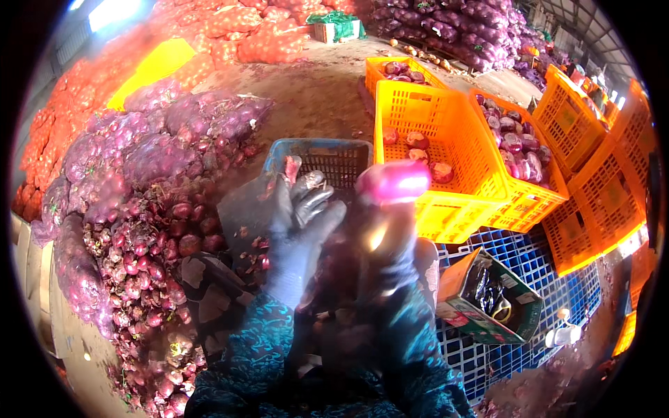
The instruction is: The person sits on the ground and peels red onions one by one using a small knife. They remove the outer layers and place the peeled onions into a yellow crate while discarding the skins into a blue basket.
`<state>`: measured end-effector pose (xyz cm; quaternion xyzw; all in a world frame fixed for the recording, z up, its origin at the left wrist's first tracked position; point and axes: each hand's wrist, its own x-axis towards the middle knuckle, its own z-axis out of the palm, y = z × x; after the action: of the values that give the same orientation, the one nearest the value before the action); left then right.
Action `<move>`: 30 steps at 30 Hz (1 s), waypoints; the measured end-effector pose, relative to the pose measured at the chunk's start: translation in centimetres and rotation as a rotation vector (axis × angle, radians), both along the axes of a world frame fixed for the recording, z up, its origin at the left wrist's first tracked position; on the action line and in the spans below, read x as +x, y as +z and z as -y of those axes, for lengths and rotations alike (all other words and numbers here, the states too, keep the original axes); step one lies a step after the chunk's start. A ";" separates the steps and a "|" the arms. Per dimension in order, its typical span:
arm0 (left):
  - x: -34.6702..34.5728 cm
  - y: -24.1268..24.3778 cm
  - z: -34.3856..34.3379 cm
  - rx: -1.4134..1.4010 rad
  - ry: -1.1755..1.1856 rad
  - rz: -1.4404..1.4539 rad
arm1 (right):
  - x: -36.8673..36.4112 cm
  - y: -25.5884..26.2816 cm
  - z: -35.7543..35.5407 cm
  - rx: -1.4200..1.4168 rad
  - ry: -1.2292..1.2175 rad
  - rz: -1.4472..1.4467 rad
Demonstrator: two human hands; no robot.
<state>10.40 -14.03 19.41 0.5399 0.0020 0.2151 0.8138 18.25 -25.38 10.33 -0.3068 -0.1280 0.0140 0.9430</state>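
Observation:
My right hand [394, 235], gloved and blurred by motion, is at the near left corner of a yellow plastic crate [444, 117]. A shiny peeled red onion [394, 182] is at its fingers. A bright glint shows beside this hand; what it comes from is too blurred to tell. Several trimmed red onions [417, 140] lie on the crate's floor. My left hand [308, 209], in a dark-palmed glove, is raised with its fingers apart before a blue plastic basket [320, 141]. A reddish scrap of onion [292, 168] appears at its fingertips.
Loose red onions [141, 261] and filled purple mesh sacks [157, 125] are heaped on the left. Another yellow crate [522, 193] holds peeled onions. A cardboard box [488, 298] and a white container [563, 334] stand on a blue plastic pallet [470, 366].

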 end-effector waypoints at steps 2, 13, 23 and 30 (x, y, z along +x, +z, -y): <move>0.0 0.3 -1.3 0.151 -0.026 -0.131 | 0.9 1.1 1.6 -0.176 -0.231 -0.059; -4.6 -7.8 -7.7 0.144 0.035 -0.361 | -7.5 -0.3 -5.9 -1.000 0.033 0.186; -9.0 -6.4 -13.0 -0.033 -0.032 -0.258 | -0.6 -7.5 -2.5 -1.332 -0.032 0.137; -19.8 -5.1 -23.6 0.220 0.588 -0.326 | -4.1 -6.9 -4.7 -1.496 0.349 -0.002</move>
<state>-9.41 9.57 14.31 0.6280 0.2638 0.3500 0.6430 14.18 -20.64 3.44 -0.8386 -0.1300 0.2459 0.4684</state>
